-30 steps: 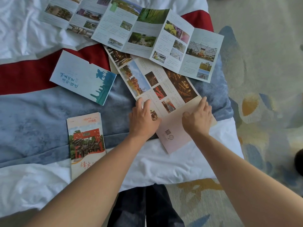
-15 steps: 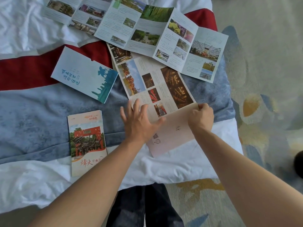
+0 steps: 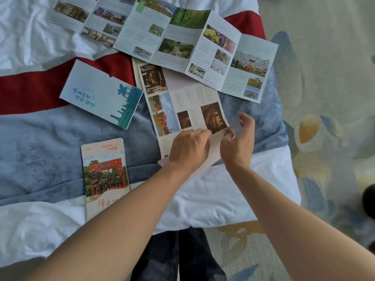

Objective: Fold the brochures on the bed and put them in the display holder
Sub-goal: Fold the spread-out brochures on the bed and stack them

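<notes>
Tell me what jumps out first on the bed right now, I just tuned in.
Both hands meet mid-frame on a half-open brochure: the left hand presses its near panel flat while the right hand pinches the panel's lifted edge. Above it a long unfolded brochure sprawls across the white sheet. Two folded ones lie left: a blue brochure and a red-gate brochure.

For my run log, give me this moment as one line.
step: folding brochure | left hand: pressing flap down | right hand: pinching flap edge | folded: two | unfolded: one | holder: not in view
</notes>
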Demonstrator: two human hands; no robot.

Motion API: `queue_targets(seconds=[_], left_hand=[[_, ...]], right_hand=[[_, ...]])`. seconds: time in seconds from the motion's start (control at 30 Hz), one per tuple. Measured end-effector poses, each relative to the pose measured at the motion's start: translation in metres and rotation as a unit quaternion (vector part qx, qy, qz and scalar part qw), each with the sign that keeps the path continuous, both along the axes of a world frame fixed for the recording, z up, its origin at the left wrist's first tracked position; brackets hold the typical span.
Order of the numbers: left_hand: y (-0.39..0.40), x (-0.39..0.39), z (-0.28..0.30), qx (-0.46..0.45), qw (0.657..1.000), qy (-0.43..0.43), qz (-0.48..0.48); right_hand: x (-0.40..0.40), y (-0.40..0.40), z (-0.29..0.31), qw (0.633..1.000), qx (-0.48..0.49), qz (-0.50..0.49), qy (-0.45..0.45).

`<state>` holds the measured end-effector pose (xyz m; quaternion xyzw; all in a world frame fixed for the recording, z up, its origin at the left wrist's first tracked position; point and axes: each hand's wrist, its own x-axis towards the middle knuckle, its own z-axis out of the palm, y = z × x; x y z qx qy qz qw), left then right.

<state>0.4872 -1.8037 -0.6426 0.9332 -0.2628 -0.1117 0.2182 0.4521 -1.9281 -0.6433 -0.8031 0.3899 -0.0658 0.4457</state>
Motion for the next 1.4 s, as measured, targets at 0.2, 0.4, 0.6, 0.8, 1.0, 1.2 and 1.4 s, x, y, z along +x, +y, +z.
queue_targets(seconds=[0.2,0.4,0.6,0.8,1.0,1.2,1.4], left_hand=[[0.004,0.002,-0.002,-0.021,1.000,0.017,-0.006],[0.020,0.018,-0.011,-0.003,0.997,-0.082,-0.001],[0.033,0.028,-0.019,0.000,0.993,-0.106,0.050],[0.036,0.048,-0.027,0.034,0.991,-0.089,0.091],[0.031,0.071,-0.042,0.071,0.995,-0.046,0.055],[0.017,0.089,-0.046,0.070,0.997,-0.024,0.008],[0.006,0.094,-0.044,0.048,0.998,-0.030,0.011]], right_hand=[[-0.001,-0.004,0.001,0.997,-0.051,0.037,0.047],[0.006,-0.011,-0.001,0.995,-0.041,-0.040,0.082],[0.020,-0.011,-0.009,0.995,-0.064,-0.032,0.068],[0.036,-0.016,-0.029,0.990,-0.065,0.042,0.119],[0.055,-0.017,-0.033,0.984,-0.060,0.060,0.157],[0.080,-0.020,-0.029,0.987,-0.021,0.043,0.156],[0.086,-0.017,-0.021,0.989,0.049,0.000,0.142]])
